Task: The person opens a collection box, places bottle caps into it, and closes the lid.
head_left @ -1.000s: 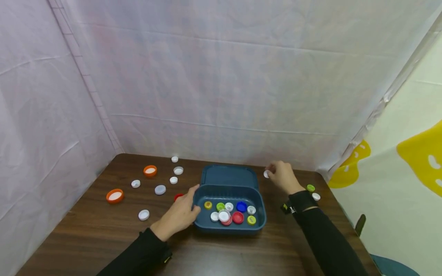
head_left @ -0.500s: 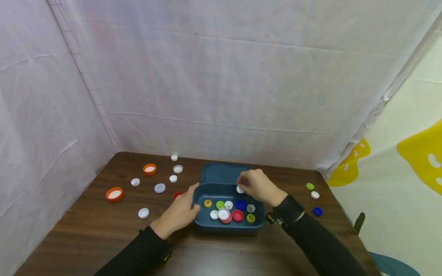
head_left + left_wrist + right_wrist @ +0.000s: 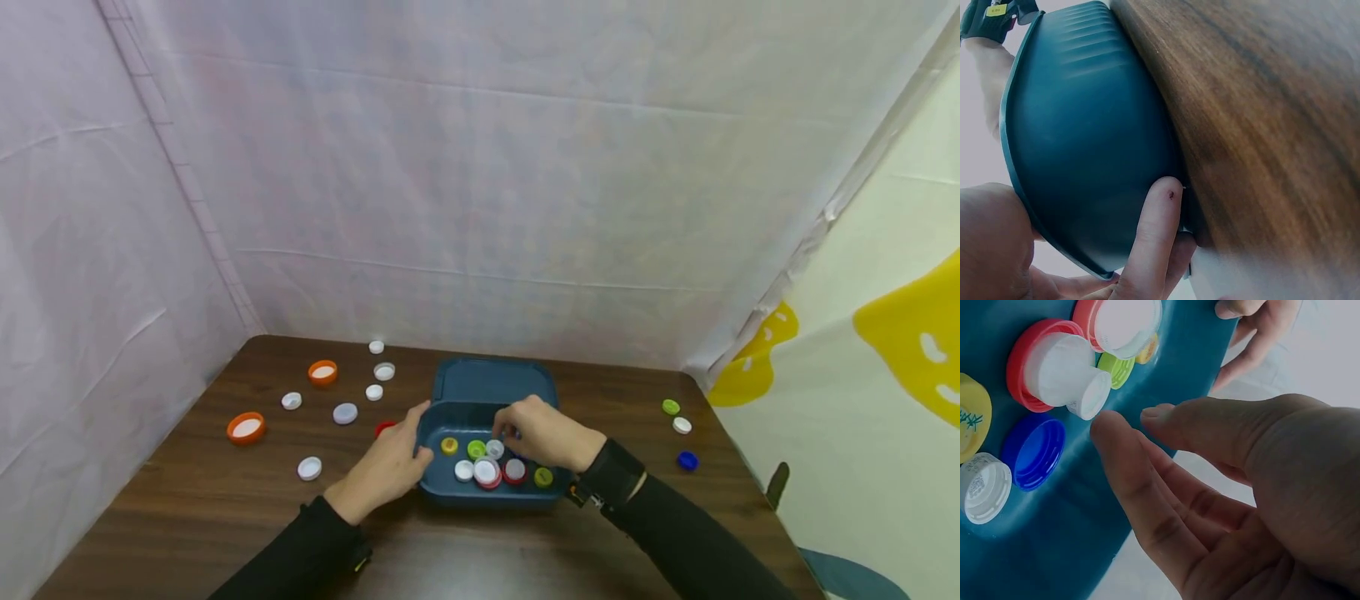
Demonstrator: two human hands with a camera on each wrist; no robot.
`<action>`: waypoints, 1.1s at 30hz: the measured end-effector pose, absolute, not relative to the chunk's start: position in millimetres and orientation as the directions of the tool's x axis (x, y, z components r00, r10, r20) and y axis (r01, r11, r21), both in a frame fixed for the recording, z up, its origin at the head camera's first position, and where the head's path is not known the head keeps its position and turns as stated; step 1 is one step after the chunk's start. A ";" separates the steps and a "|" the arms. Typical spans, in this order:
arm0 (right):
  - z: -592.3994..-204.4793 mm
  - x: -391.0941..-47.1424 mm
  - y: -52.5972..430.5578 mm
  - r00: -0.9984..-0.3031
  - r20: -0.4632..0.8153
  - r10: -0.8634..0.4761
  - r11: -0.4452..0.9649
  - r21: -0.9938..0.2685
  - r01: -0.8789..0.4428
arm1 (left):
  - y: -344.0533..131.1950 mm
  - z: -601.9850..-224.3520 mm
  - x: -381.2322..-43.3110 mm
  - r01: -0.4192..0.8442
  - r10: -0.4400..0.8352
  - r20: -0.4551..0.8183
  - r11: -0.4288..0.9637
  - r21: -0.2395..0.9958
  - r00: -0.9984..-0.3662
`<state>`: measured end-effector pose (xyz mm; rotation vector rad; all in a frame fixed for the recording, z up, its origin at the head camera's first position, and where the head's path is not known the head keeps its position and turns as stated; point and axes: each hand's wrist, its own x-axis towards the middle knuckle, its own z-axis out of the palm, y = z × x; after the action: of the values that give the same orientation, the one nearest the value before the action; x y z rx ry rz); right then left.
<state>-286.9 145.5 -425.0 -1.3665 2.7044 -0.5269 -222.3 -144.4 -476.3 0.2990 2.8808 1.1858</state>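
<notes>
Box (image 3: 495, 502) w/ caps (image 3: 485, 472): L hand (image 3: 386, 460) grips it, R hand (image 3: 545, 433) above.

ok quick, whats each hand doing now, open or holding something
Left hand: holding the blue box by its left end.
Right hand: open over the box, holding nothing.

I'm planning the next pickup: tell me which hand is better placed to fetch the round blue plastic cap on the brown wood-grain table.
Probably the right hand: it is nearer the cap and holds nothing; the left hand grips the rectangular dark-blue plastic box at its left end.
</notes>
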 end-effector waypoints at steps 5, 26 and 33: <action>-425.9 -288.5 146.8 -0.630 0.102 -0.770 0.568 -0.343 -0.749 | -145.7 -476.0 -222.4 0.175 0.177 0.068 0.699 0.693 -0.982; -424.3 -307.2 190.2 -0.796 0.293 -0.530 0.720 -0.340 -0.605 | -143.5 -471.4 -226.7 0.136 0.183 0.014 0.676 0.725 -0.983; -431.3 -319.7 214.0 -0.828 0.347 -0.441 0.766 -0.335 -0.548 | -143.9 -473.9 -222.0 0.127 0.177 0.006 0.684 0.718 -0.984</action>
<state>-319.7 214.0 -431.3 -0.9075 3.1849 -0.7363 -222.0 -143.9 -473.9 0.2558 2.8237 1.1970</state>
